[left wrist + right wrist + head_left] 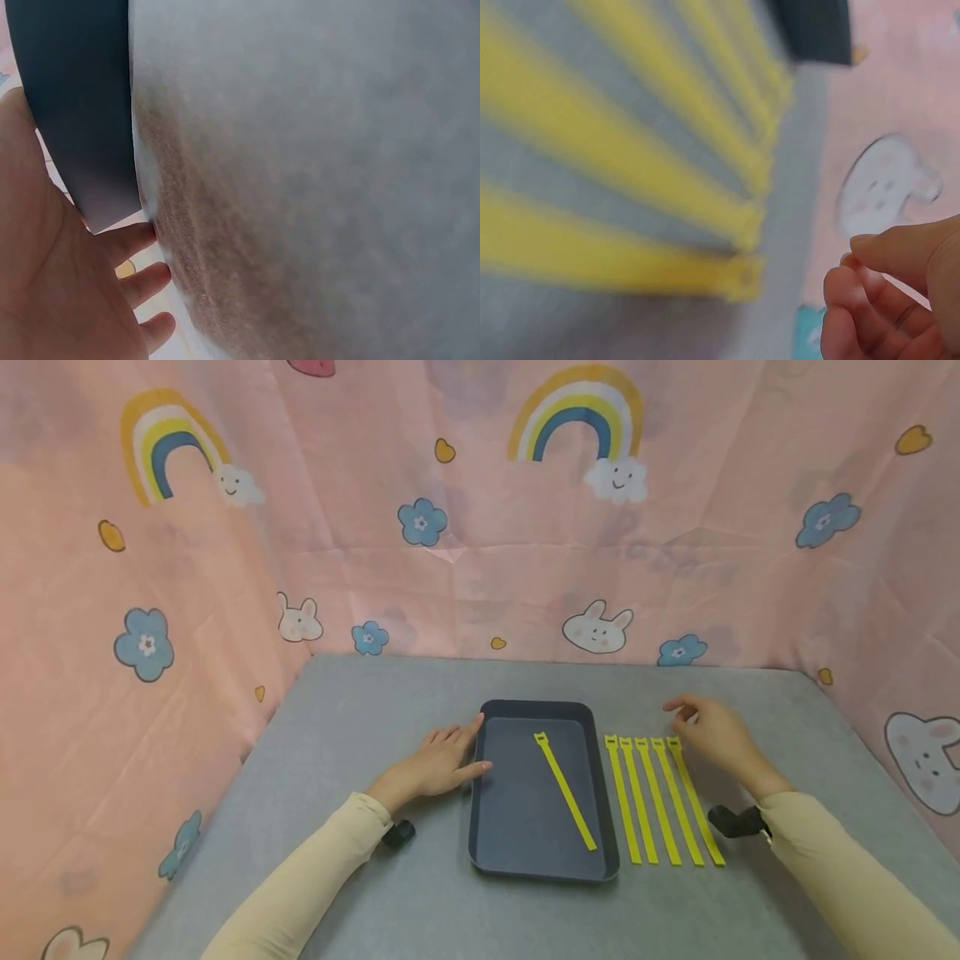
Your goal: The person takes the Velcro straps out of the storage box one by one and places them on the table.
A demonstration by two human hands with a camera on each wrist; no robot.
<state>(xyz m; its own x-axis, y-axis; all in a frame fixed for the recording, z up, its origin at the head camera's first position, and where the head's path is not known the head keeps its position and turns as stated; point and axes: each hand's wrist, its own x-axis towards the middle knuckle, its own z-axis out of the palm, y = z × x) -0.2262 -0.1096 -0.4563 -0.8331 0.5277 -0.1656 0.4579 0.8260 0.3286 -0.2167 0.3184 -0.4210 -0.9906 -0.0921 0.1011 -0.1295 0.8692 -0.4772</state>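
My left hand (437, 762) rests at the left side of a dark grey tray (517, 860), thumb over its rim and fingers straight along the outer wall. In the left wrist view its fingers (146, 285) are spread beside the tray wall (79, 112). Inside the tray one yellow hook-and-loop cable tie (564, 789) lies slanted, its slotted head at the far end. To the right, several more yellow cable ties (657, 802) lie side by side. Above the head end of the rightmost one hovers my right hand (716, 733), fingers loosely bent, holding nothing.
All this lies on a grey table (375, 893). A pink printed curtain (480, 585) hangs behind it and along both sides. Dark wrist-camera mounts (738, 821) stick out from the sleeves close over the tabletop.
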